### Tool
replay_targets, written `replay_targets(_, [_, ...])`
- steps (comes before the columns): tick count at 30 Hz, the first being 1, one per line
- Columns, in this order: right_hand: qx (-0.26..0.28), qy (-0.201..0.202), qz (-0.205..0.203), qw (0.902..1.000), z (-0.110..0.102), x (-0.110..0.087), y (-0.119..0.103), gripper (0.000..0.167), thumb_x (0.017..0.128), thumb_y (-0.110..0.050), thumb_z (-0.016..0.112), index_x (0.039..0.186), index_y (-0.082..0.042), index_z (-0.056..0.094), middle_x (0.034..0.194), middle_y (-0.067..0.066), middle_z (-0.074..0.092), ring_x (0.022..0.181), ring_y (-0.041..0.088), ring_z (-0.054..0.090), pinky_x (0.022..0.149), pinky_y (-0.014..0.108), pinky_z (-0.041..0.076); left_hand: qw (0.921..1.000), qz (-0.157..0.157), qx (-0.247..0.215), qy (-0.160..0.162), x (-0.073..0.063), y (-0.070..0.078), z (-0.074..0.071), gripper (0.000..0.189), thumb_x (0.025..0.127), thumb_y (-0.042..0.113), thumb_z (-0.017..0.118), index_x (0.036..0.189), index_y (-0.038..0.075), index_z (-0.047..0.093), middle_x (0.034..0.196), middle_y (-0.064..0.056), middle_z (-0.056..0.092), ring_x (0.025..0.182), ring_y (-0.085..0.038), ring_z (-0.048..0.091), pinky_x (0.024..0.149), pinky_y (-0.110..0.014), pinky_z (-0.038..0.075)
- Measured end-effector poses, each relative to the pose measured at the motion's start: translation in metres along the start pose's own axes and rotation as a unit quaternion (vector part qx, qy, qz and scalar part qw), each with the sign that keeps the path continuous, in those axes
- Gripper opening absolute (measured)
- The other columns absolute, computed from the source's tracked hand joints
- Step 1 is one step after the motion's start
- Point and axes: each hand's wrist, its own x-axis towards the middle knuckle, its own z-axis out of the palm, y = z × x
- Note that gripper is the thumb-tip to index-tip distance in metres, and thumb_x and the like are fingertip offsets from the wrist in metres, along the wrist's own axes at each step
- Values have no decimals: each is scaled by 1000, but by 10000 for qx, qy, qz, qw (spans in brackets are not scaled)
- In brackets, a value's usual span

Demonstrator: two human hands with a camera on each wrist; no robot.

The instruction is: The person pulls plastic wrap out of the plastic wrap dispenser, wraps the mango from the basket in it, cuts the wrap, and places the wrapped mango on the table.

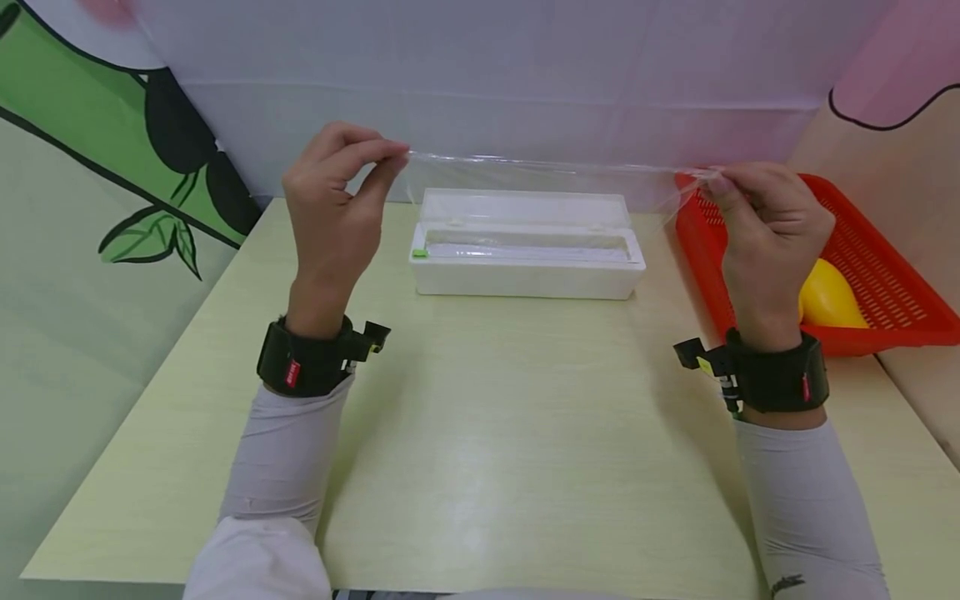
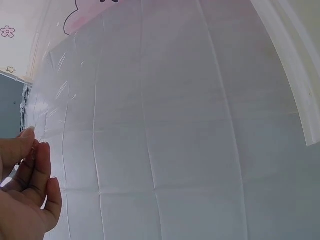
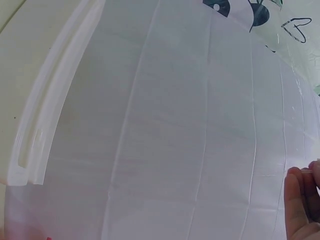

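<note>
A sheet of clear plastic wrap (image 1: pixel 525 171) stretches between the two raised hands in the head view. My left hand (image 1: pixel 337 200) pinches its left corner between thumb and fingertips. At the other end my right hand (image 1: pixel 772 225) pinches the right corner, where the film bunches a little. Behind and below the film stands a white plastic wrap dispenser box (image 1: pixel 525 279) with its lid (image 1: pixel 525 208) raised and a green slider (image 1: pixel 420 252) at its left end. Both wrist views show the fingertips pressed together at the film's edge.
A red plastic basket (image 1: pixel 885 337) with yellow fruit-like items (image 1: pixel 832 296) stands right of the box, partly behind the right hand. The pale wooden table (image 1: pixel 480 433) extends toward me. A light printed curtain (image 1: pixel 510 58) hangs behind it.
</note>
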Motion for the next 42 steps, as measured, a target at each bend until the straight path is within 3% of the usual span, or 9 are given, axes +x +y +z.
replay_targets(20, [501,398,-175,9978,4,2,-5,9,86,10,71,90,17,71,82,18,71,78,22,56,71,28,47,9986,401,81,335,1,8,0,10,89,8,75,89,-2,79,83,-19,66,79,-26,64,74,-22,43])
replay_targets(26, [452,496,-128,9977,3,1,-7,8,86,9,71,91,16,72,83,16,70,79,23,64,79,26,53,9982,409,9,449,1,11,0,8,88,6,76,88,-2,79,81,-19,65,77,-27,63,73,-22,42])
replay_targets(33, [1158,573,-29,9916,2,2,-6,11,85,13,70,90,22,68,83,24,67,79,28,68,84,31,56,9975,460,-51,531,1,14,0,7,87,4,76,87,-2,78,81,-20,65,76,-28,62,73,-23,42])
replay_targets(42, [1314,657,-64,9891,2,1,-11,9,85,16,67,89,24,66,82,23,66,78,28,69,82,31,57,9964,545,-36,642,2,19,-1,7,87,4,76,85,-3,78,79,-20,65,75,-28,61,73,-22,41])
